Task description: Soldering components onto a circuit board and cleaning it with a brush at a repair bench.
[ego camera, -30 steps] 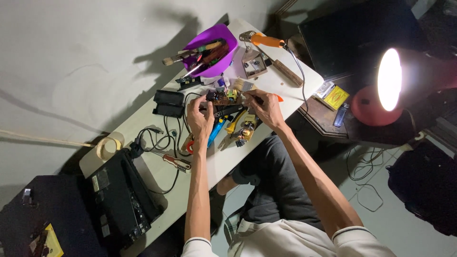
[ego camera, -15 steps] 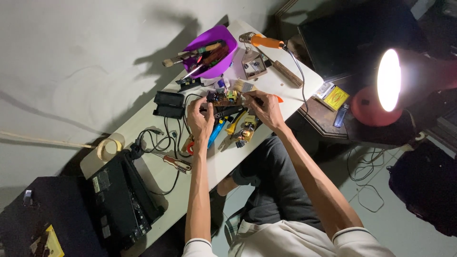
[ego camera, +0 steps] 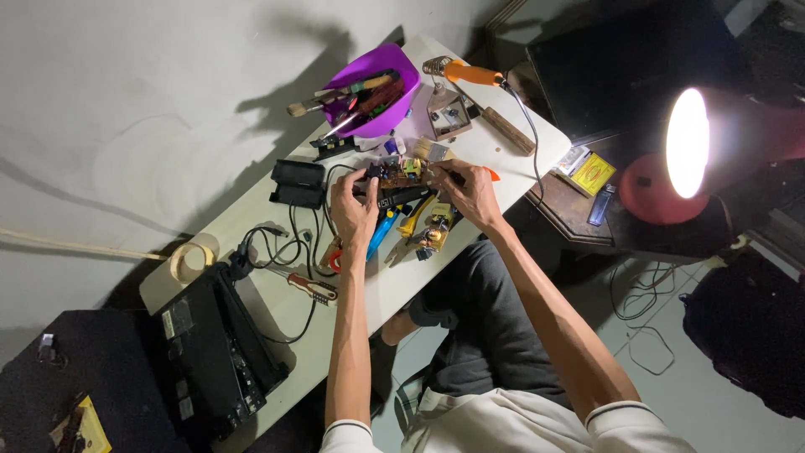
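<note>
Fingers of the left hand (ego camera: 354, 211) are being closed on a small circuit board (ego camera: 392, 174), held just above the white table (ego camera: 495, 151).

A flat-bristled brush (ego camera: 438, 154) is being pinched by the right hand (ego camera: 471, 195) against the board; a glossy purple bowl (ego camera: 377, 99) of tools and a flat yellow packet (ego camera: 593, 174) are lying nearby.

A small yellow box (ego camera: 592, 173) with red print lay on the dark side table, right of the white table. A pale packet (ego camera: 572, 159) sat just beside it. Another yellow package (ego camera: 82, 426) rested at bottom left. A black device (ego camera: 215, 348) carried a pale label (ego camera: 172, 320).
</note>
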